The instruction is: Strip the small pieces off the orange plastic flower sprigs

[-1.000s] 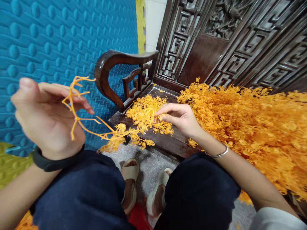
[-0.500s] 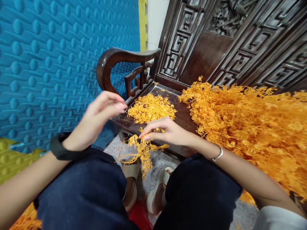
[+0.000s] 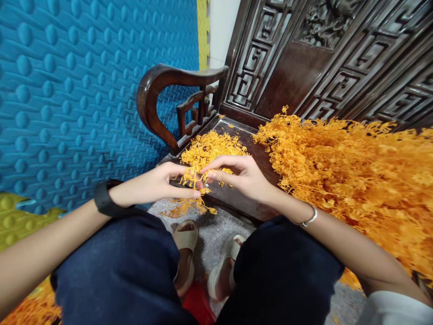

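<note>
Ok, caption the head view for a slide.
Left hand and right hand at a yellow sprig, near a large orange heap on a dark bench.

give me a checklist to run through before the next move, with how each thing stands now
1. Left hand at the orange sprig, thumb and fingers apart: ok.
2. Right hand at the sprig's near side, thumb and index fingertips close together: ok; how firmly it grips, cannot tell.
3. Small pile on the bench seat, just beyond the hands: ok.
4. Large heap apart from the small pile, with a strip of dark wood between: ok.
5. All bits gathered in the piles: not ok; a few loose bits lie toward the backrest.
6. Black wristband away from the sprig: ok.
</note>
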`<state>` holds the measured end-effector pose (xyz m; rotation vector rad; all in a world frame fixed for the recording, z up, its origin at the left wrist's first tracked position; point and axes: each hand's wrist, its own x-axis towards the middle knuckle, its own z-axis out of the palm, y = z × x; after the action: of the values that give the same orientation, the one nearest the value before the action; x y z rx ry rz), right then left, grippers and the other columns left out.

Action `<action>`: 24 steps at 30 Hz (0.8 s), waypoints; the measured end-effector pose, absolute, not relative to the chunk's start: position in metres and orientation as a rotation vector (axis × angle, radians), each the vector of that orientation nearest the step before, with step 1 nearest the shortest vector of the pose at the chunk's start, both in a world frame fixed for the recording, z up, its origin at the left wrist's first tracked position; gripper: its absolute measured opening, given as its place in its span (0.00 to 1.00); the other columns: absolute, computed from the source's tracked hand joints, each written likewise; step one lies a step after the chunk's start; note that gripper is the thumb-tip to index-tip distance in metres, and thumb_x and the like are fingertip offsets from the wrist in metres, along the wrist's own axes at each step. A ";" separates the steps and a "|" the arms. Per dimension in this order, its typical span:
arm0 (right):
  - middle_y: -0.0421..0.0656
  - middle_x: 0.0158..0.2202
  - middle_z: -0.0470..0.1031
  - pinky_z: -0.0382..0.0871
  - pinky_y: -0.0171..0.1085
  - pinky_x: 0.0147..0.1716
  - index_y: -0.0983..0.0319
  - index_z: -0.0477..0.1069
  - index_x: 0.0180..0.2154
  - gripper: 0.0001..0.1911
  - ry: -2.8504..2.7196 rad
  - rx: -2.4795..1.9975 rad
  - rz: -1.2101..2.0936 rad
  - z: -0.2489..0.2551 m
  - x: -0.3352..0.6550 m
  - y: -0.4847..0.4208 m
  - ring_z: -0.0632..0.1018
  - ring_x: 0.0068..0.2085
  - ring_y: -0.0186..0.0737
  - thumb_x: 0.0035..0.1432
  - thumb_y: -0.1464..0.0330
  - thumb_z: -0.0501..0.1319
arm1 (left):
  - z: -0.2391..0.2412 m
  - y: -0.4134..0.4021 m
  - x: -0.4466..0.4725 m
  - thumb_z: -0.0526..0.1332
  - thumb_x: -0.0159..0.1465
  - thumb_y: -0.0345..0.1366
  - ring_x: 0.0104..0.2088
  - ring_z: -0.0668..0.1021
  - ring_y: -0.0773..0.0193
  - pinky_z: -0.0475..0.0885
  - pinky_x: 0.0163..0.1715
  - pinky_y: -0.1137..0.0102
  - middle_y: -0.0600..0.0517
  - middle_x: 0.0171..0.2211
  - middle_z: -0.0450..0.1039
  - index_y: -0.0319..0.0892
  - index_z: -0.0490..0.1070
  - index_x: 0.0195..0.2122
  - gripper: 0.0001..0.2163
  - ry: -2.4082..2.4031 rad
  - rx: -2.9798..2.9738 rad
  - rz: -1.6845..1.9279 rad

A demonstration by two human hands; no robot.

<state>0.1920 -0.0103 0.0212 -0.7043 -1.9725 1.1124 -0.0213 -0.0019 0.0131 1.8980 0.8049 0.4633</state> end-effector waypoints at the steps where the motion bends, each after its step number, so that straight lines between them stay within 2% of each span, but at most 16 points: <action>1: 0.40 0.31 0.76 0.69 0.32 0.35 0.64 0.75 0.34 0.08 -1.947 -0.719 1.123 0.021 0.193 -0.009 0.75 0.33 0.29 0.55 0.66 0.62 | 0.014 -0.003 -0.021 0.65 0.55 0.39 0.38 0.78 0.63 0.72 0.40 0.71 0.54 0.36 0.79 0.43 0.76 0.35 0.09 0.825 1.864 0.484; 3: 0.39 0.31 0.75 0.69 0.32 0.36 0.64 0.74 0.36 0.09 -1.899 -0.746 1.187 0.019 0.196 -0.002 0.75 0.33 0.30 0.54 0.66 0.63 | 0.018 -0.003 -0.021 0.64 0.54 0.37 0.34 0.79 0.64 0.73 0.37 0.72 0.53 0.31 0.79 0.42 0.75 0.31 0.06 0.872 1.782 0.525; 6: 0.42 0.36 0.75 0.69 0.35 0.40 0.64 0.70 0.44 0.18 -1.967 -0.797 1.306 0.004 0.201 0.014 0.75 0.37 0.32 0.51 0.66 0.65 | 0.021 -0.004 -0.021 0.61 0.56 0.36 0.21 0.76 0.69 0.71 0.26 0.74 0.54 0.22 0.75 0.40 0.72 0.24 0.07 0.949 1.638 0.628; 9: 0.47 0.39 0.75 0.68 0.38 0.44 0.67 0.71 0.43 0.13 -2.304 -0.934 1.195 -0.022 0.200 0.031 0.75 0.40 0.34 0.56 0.69 0.60 | 0.023 -0.003 -0.022 0.60 0.56 0.36 0.13 0.67 0.74 0.63 0.16 0.76 0.54 0.18 0.71 0.39 0.68 0.19 0.10 1.068 1.566 0.763; 11: 0.51 0.41 0.75 0.66 0.40 0.46 0.69 0.72 0.40 0.10 -2.558 -0.936 1.038 -0.041 0.198 0.039 0.74 0.42 0.36 0.58 0.73 0.56 | 0.021 -0.002 -0.022 0.61 0.55 0.36 0.13 0.64 0.76 0.58 0.14 0.77 0.55 0.17 0.68 0.39 0.68 0.19 0.10 1.135 1.566 0.766; 14: 0.53 0.47 0.73 0.62 0.43 0.52 0.69 0.72 0.43 0.15 -2.800 -0.848 0.846 -0.063 0.196 0.047 0.71 0.48 0.40 0.55 0.80 0.54 | 0.018 -0.002 -0.024 0.61 0.56 0.40 0.14 0.61 0.76 0.54 0.13 0.78 0.57 0.16 0.64 0.39 0.67 0.22 0.11 1.148 1.610 0.638; 16: 0.51 0.51 0.70 0.59 0.47 0.53 0.66 0.71 0.47 0.17 -2.848 -0.907 0.720 -0.072 0.200 0.052 0.69 0.51 0.43 0.56 0.79 0.54 | 0.015 -0.001 -0.025 0.61 0.56 0.43 0.14 0.60 0.76 0.53 0.13 0.78 0.57 0.16 0.63 0.39 0.66 0.23 0.12 1.111 1.673 0.524; 20: 0.53 0.51 0.70 0.57 0.55 0.51 0.64 0.70 0.48 0.16 -2.824 -1.239 0.506 -0.081 0.216 0.066 0.66 0.53 0.51 0.58 0.75 0.53 | 0.013 -0.001 -0.025 0.61 0.57 0.46 0.16 0.60 0.76 0.54 0.14 0.78 0.58 0.18 0.62 0.39 0.66 0.26 0.14 1.080 1.735 0.420; 24: 0.52 0.50 0.71 0.55 0.55 0.51 0.66 0.70 0.48 0.16 -2.702 -1.283 0.516 -0.076 0.224 0.072 0.66 0.53 0.52 0.58 0.76 0.52 | 0.012 0.000 -0.025 0.58 0.59 0.45 0.17 0.60 0.75 0.55 0.15 0.77 0.57 0.19 0.62 0.39 0.64 0.25 0.14 1.072 1.729 0.404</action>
<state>0.2241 0.0723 -0.0762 -1.2826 -2.7025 0.5155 -0.0250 0.0002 0.0118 1.7294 1.0723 0.4041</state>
